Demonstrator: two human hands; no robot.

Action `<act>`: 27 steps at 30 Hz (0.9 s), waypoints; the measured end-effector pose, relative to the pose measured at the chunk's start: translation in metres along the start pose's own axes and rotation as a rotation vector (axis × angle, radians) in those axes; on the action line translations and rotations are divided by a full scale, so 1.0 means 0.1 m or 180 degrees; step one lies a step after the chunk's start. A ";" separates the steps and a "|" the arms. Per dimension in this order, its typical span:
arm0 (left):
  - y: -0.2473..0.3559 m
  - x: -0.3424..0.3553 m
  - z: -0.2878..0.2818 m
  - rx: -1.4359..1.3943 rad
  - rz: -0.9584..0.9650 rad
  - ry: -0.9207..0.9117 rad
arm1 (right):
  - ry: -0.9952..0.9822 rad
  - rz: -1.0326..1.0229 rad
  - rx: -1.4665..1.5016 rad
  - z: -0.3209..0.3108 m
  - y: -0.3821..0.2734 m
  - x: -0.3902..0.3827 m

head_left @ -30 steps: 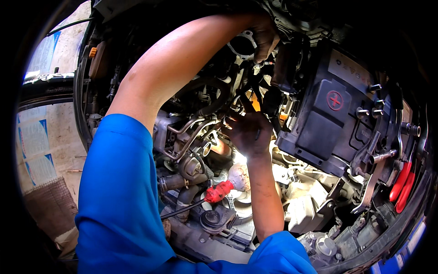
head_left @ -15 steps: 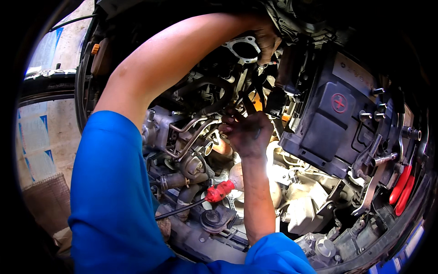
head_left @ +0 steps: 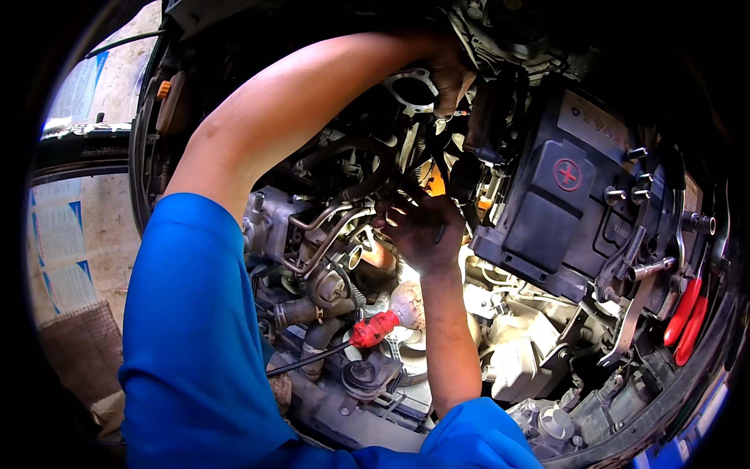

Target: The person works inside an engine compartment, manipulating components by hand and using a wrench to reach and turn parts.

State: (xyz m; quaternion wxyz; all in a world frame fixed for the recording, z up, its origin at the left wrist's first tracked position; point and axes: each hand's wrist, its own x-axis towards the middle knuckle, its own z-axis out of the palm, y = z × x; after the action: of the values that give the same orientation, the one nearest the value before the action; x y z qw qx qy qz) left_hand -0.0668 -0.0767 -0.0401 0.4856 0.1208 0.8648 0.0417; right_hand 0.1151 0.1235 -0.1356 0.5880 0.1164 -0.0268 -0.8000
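My left arm arches over the engine bay, and my left hand (head_left: 451, 84) reaches down beside a metal flange with a large round opening (head_left: 412, 91). Its fingers are bent and close together by some dark wiring (head_left: 439, 144); what they grip is hidden. Below it, my right hand (head_left: 428, 233), darkened with grime, comes up from the lower edge. The thumb and forefinger close among dark hoses, on something too dark to make out, while the other fingers curl near bent metal pipes (head_left: 328, 227). An orange part (head_left: 433, 180) shows just behind the fingertips.
A black battery (head_left: 535, 207) with a red plus mark stands at the right. On and beside it lie sockets (head_left: 616, 195), a ratchet-like tool (head_left: 652, 267) and red-handled pliers (head_left: 687, 320). A lit work lamp with a red grip (head_left: 375, 328) and black cable rests below.
The view has shifted slightly, so the battery sits a little further left. My right fingers have changed their bend slightly; both hands remain in nearly the same places.
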 end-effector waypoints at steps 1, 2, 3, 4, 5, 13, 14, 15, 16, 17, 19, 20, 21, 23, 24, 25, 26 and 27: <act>0.01 -0.03 0.01 -0.0028 0.0090 0.0101 | 0.0109 0.0073 -0.0063 0.00 -0.01 0.01; 0.04 -0.09 0.00 -0.0031 0.0028 0.0076 | 0.0207 0.0156 -0.0119 0.02 -0.01 0.01; 0.07 -0.15 -0.02 -0.0034 -0.0034 0.0050 | 0.0306 0.0238 -0.0175 0.02 -0.01 0.01; 0.10 -0.19 -0.02 -0.0037 -0.0095 0.0025 | 0.0208 0.0270 -0.0160 0.01 -0.01 0.01; 0.10 -0.18 -0.02 0.0073 -0.0075 0.0033 | 0.0123 0.0288 -0.0163 -0.03 -0.03 0.00; 0.06 -0.05 -0.03 -0.0094 -0.0119 -0.0208 | 0.0176 0.0044 0.0297 0.00 0.11 0.02; 0.02 -0.03 0.01 -0.0037 -0.0137 -0.0124 | 0.0169 0.0061 0.0238 0.01 0.12 0.01; 0.06 -0.06 0.00 0.0031 -0.0142 -0.0024 | 0.0163 0.0061 0.0161 0.03 0.08 0.01; 0.09 -0.08 -0.02 0.0099 -0.0148 0.0076 | 0.0155 0.0061 0.0086 0.04 0.04 0.00; 0.12 -0.10 -0.05 0.0017 -0.0162 -0.0075 | 0.0048 0.0185 0.0098 0.01 0.00 -0.02; 0.11 -0.08 -0.02 0.0188 -0.0141 -0.0072 | -0.0127 0.0243 0.0094 0.00 -0.02 0.02; 0.11 -0.08 -0.03 0.0282 -0.0134 -0.0067 | -0.0222 0.0267 0.0089 0.01 -0.04 0.03; 0.11 -0.09 -0.03 0.0253 -0.0156 -0.0061 | -0.0273 0.0392 0.0217 -0.02 -0.06 0.03; 0.10 -0.09 -0.01 0.0187 -0.0194 -0.0055 | -0.0109 0.0348 -0.0065 -0.01 -0.07 0.03; 0.06 -0.08 0.00 0.0057 -0.0178 -0.0076 | -0.0022 0.0328 -0.0202 -0.01 -0.07 0.02; 0.01 -0.07 0.02 -0.0075 -0.0166 -0.0098 | -0.0161 0.0310 -0.0138 -0.11 -0.07 0.04; -0.02 -0.03 0.03 -0.0203 -0.0138 -0.0111 | -0.0291 0.0279 -0.0084 -0.34 -0.08 0.06; 0.01 0.01 0.01 -0.0154 -0.0123 -0.0094 | -0.0259 0.0189 -0.0258 -0.63 -0.10 0.07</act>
State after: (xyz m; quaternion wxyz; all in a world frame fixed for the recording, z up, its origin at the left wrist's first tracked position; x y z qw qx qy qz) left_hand -0.0668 -0.0757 -0.0412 0.5018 0.0928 0.8585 0.0515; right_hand 0.1179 0.1256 -0.2000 0.6141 0.0590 -0.0216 -0.7867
